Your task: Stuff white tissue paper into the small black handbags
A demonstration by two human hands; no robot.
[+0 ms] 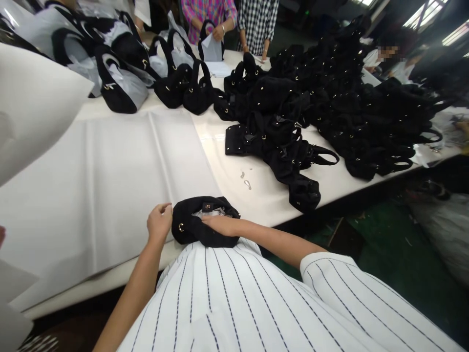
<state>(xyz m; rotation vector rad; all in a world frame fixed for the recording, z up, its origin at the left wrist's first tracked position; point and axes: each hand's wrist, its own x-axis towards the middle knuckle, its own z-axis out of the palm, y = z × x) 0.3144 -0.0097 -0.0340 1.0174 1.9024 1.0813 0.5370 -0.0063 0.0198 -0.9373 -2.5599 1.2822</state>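
Note:
A small black handbag [190,230] with gold studs sits at the near edge of the white table [234,171], against my striped shirt. White paper stuffing shows in its open mouth. My right hand [216,224] reaches into the mouth, its fingers hidden inside the bag. My left hand [159,221] is curled into a loose fist just left of the bag, touching its side and resting on a large white sheet [98,186].
A big heap of black handbags [330,107] covers the table's right and far side. Stuffed bags with grey paper [120,83] line the far left. Two people in checked shirts [234,19] work at the far end. The floor drops off on the right.

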